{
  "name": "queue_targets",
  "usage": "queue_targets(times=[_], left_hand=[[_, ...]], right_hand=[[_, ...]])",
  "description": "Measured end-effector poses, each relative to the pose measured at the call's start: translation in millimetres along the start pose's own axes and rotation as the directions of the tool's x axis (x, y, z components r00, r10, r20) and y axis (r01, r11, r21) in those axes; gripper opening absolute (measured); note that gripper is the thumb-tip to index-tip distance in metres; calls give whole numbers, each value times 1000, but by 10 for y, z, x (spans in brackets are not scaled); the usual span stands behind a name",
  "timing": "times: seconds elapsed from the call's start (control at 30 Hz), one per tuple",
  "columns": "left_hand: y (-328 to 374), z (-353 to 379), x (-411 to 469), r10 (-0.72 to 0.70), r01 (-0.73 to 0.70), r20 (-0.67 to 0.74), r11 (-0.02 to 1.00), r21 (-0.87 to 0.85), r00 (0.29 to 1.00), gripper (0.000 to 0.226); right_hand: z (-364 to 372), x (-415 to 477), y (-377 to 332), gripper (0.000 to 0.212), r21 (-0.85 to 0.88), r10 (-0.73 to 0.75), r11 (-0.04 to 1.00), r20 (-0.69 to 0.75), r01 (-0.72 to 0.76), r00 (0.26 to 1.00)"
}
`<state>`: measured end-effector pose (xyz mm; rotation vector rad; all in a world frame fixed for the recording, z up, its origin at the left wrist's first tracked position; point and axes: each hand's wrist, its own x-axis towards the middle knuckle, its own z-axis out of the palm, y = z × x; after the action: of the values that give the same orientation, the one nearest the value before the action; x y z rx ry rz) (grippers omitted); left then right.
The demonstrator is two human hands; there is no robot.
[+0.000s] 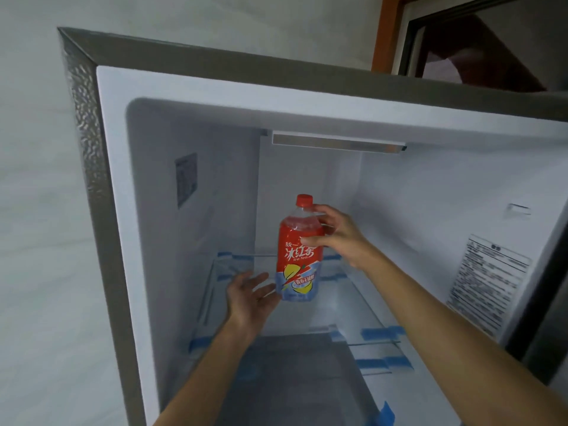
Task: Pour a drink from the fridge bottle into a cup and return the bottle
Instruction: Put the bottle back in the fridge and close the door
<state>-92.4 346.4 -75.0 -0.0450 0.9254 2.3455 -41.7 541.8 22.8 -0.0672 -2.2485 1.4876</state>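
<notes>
Left hand is open, palm up, fingers spread, just beside the bottle base, maybe touching w/ fingertips; cannot tell for sure. Bottle stands on the glass shelf inside the fridge, long axis near vertical, red cap pointing up, label facing the camera. Right hand is wrapped on its shoulder. Advice: support the base w/ left, keep it upright, clear the shelf edge slowly.

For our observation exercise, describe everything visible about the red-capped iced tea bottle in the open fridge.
The clear plastic iced tea bottle with a red cap stands upright, cap on, over the glass shelf. Its label is red above, pale blue below, with lemon pictures. Reddish drink fills it to the shoulder. The right hand grips its upper part; the left hand meets its base.
</notes>
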Motion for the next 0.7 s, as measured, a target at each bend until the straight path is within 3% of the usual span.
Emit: queue_targets(times=[0.07,0.23,0.5,0.7], left_hand=[[-3,-10,90,24,-22,-39,999,29,999,24],[-33,-40,227,23,-14,-120,997,73,993,54],[-52,23,310,20,2,-96,976,219,995,45],[-41,111,380,33,-3,-87,946,326,996,44]], right_hand=[[-7,65,105,74,16,0,1000,16,-1,1000],[-29,177,315,65,45,6,999,57,-9,998],[-50,262,515,66,75,36,996,56,-40,998],[57,264,622,83,93,63,994,16,-65,998]])
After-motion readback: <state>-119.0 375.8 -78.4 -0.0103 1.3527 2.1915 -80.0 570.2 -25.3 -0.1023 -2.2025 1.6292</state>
